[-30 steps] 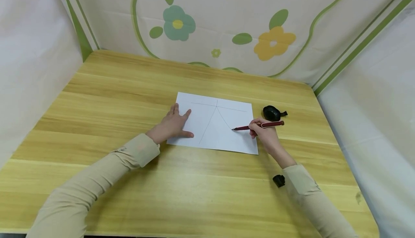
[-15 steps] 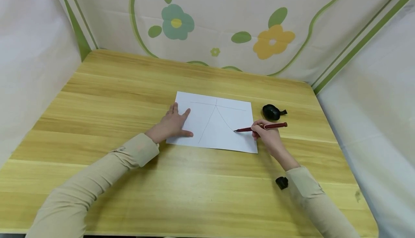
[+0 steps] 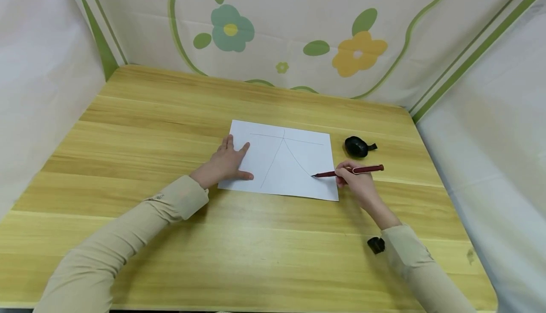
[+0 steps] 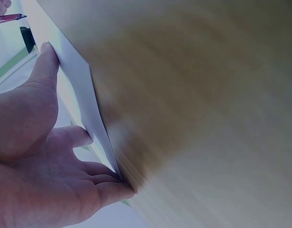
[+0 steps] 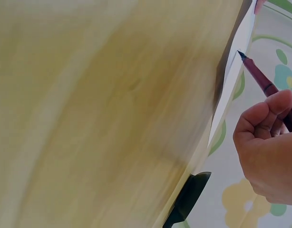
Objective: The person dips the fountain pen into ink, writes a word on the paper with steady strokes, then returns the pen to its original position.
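A white sheet of paper [image 3: 294, 184] lies on the wooden table, marked with thin drawn lines: a long one across, a short upright through it, and two slanting down from their crossing. My left hand [image 3: 223, 163] rests with spread fingers on the sheet's left edge; in the left wrist view its thumb [image 4: 45, 61] and fingertips press the paper. My right hand [image 3: 358, 185] pinches a dark red fountain pen [image 3: 368, 169] at the sheet's right side. The nib [image 5: 241, 54] is at the lower end of the right slanting line.
A rounded black object [image 3: 356, 146] with a short tab sits on the table [image 3: 170, 109] beyond my right hand. A small black piece [image 3: 376, 245] shows beside the right sleeve. Flower-patterned cloth [image 3: 273, 28] hangs behind the table, with white cloth at both sides.
My right hand has moved the pen down and to the right, and the right slanting line has grown longer. The left hand and the paper have stayed in place.
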Motion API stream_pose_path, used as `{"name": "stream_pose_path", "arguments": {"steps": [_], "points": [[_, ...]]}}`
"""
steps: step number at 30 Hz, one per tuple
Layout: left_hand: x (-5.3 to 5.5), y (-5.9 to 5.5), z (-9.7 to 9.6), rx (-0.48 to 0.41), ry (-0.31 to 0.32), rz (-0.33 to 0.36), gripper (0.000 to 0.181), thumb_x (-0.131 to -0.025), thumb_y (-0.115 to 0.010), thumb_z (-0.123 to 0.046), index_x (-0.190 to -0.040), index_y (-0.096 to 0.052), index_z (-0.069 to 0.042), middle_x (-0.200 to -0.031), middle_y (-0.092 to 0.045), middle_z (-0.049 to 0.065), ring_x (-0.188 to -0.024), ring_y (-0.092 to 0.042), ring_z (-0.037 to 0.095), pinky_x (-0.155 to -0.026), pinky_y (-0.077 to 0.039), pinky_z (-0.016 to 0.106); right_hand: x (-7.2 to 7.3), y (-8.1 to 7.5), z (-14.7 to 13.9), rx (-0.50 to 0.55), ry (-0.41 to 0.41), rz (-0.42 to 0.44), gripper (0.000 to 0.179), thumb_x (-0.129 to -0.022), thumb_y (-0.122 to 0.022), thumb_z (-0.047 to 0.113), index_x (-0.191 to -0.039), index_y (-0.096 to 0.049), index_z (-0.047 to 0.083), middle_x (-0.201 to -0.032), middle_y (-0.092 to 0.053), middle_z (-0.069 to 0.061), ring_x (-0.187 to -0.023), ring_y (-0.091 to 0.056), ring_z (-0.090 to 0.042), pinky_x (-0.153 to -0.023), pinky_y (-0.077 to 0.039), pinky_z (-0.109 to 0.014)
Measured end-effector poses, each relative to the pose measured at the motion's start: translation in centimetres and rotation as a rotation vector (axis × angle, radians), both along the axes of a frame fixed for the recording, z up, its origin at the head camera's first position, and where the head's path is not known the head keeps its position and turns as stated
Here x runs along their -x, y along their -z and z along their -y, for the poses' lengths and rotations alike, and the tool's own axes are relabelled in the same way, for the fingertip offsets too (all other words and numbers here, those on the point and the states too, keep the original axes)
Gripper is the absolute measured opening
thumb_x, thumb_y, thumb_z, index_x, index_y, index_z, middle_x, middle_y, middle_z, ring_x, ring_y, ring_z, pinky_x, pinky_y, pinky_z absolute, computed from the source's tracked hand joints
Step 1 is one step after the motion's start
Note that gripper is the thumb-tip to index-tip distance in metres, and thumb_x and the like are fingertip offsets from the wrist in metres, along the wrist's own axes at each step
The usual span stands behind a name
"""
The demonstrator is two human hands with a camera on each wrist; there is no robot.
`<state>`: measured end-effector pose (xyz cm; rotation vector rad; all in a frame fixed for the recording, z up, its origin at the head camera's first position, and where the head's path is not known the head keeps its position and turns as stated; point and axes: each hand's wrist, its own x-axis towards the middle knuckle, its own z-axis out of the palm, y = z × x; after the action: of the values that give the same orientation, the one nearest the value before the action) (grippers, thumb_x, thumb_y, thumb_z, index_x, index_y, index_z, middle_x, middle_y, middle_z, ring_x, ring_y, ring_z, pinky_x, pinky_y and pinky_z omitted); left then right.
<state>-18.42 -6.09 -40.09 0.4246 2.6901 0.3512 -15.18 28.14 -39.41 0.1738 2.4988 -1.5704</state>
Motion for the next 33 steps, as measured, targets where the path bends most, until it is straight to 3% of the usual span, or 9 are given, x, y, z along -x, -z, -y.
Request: {"name": "stream_pose_path", "arguments": {"steps": [13, 33], "points": [[0.2, 0.1, -0.1, -0.009, -0.007, 0.019, 0.097, -0.081, -0.067, -0.052, -0.152, -0.015, -0.01, -0.151, 0.004, 0.039, -0.142, 0.003, 0.05, -0.114, -0.017, 0.057, -1.0, -0.1, -1.1, 0.017, -0.011, 0.004, 0.019, -0.093, -0.054, 0.012, -0.098, -0.056, -0.006, -0.071, -0.061, -0.006, -0.06, -0.055, -0.009, -0.061, -0.05, -0.024], [0.3, 0.1, -0.1, 0.005, -0.001, 0.02, 0.098, -0.082, -0.066, -0.053, -0.152, -0.014, -0.01, -0.151, 0.003, 0.039, -0.142, 0.002, 0.05, -0.114, -0.018, 0.057, -1.7, -0.5, -2.4, -0.01, -0.047, 0.012, 0.022, -0.095, -0.054, 0.015, -0.101, -0.055, -0.007, -0.07, -0.058, -0.002, -0.061, -0.055, -0.008, -0.061, -0.049, -0.026]]}}
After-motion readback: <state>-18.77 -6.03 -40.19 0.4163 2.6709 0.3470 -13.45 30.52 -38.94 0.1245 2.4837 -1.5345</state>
